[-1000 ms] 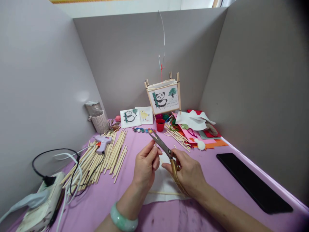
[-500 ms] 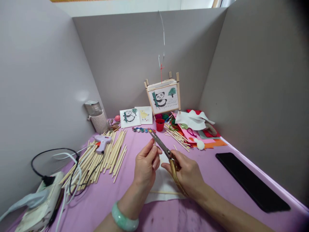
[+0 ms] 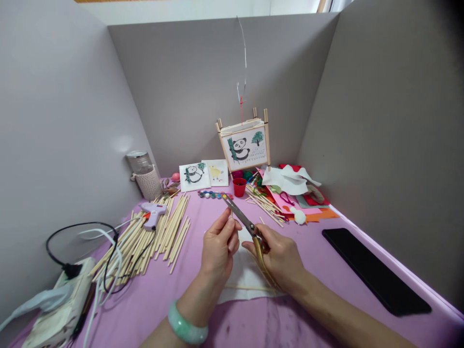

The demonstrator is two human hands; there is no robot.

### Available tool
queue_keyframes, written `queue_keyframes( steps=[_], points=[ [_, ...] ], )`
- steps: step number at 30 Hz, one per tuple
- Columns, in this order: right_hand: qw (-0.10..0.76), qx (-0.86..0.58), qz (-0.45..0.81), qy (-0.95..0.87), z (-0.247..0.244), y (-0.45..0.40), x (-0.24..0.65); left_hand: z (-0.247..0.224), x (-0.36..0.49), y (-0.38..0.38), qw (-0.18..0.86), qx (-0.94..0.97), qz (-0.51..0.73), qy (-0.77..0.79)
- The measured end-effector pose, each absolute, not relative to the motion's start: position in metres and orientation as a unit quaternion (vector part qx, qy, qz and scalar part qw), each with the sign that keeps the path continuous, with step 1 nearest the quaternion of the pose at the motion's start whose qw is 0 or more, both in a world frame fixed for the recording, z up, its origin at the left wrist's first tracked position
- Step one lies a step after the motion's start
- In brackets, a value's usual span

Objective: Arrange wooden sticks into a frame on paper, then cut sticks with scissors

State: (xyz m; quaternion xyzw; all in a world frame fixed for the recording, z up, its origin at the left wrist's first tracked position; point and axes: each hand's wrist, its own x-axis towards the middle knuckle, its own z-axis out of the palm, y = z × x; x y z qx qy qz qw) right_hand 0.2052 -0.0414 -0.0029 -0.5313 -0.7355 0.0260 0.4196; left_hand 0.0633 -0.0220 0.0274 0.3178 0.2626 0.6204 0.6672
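Observation:
My right hand [image 3: 281, 258] is wrapped round the gold handles of a pair of scissors [image 3: 246, 223], whose dark blades point up and left. Beside the blades, my left hand [image 3: 220, 246] is closed in a pinch, thumb against fingers; what it holds is too small to make out. A pale green bangle [image 3: 186, 326] circles the left wrist. Under both hands lies a white sheet [image 3: 241, 270] with a thin wooden stick [image 3: 248, 288] across its lower part.
Wooden sticks [image 3: 145, 246] and a purple glue gun [image 3: 154, 212] lie at left by a power strip [image 3: 60, 309]. A panda lantern [image 3: 246, 147] hangs behind a red cup [image 3: 239, 187]. Coloured felt [image 3: 315, 215] and a black phone-like slab [image 3: 375, 270] are at right.
The whole view has shifted very slightly. Both hands and the scissors keep nearly the same pose.

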Motion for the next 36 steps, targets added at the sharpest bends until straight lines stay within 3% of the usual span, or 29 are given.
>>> queue_keyframes(
  steps=[15, 24, 36],
  points=[
    [0.454, -0.545, 0.007, -0.704, 0.0, -0.04, 0.209, 0.03, 0.057, -0.02, 0.685, 0.341, 0.593, 0.252],
    [0.389, -0.542, -0.071, -0.742, -0.001, -0.036, 0.218, 0.032, 0.056, -0.02, 0.669, 0.364, 0.588, 0.273],
    [0.363, -0.55, -0.145, -0.738, -0.003, -0.035, 0.22, 0.034, 0.053, -0.02, 0.637, 0.399, 0.587, 0.301]
  ],
)
